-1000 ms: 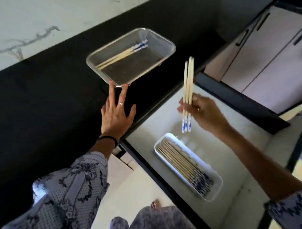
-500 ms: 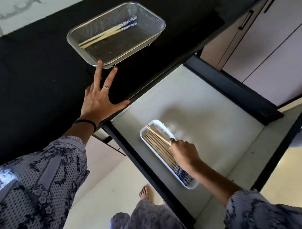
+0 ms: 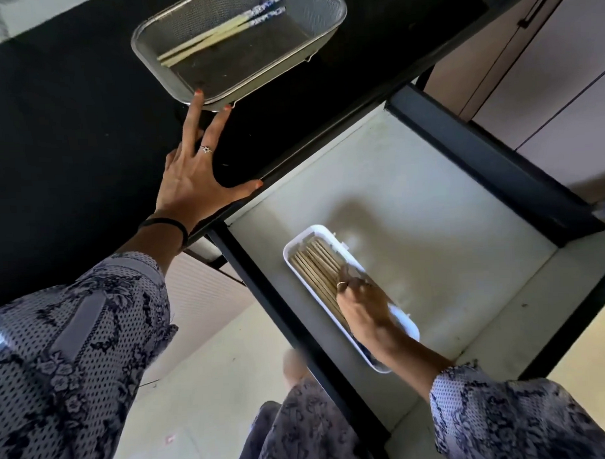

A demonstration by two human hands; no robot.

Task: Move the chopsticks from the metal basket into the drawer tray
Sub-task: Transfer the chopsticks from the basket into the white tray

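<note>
— What are your hands doing, left to right?

— Your left hand [image 3: 193, 185] is lying flat, fingers spread, fingertips touching the metal basket [image 3: 325, 39], two chopsticks [image 3: 219, 34] inside. Your right hand [image 3: 360, 304], upright pair gone, is settling the bundle [image 3: 314, 265] in the white tray [image 3: 296, 245]; whether its fingers are pinching anything, I cannot tell.

We have one view only, from a wide-angle camera worn on the head, looking steeply down and forward. It sits close above the black counter [image 3: 68, 134], which fills the upper left, and over the open drawer [image 3: 413, 198] at lower right. Both forearms reach in from the bottom edge. Straight edges bow toward the corners, and cabinet fronts [image 3: 545, 66] close the upper right.
</note>
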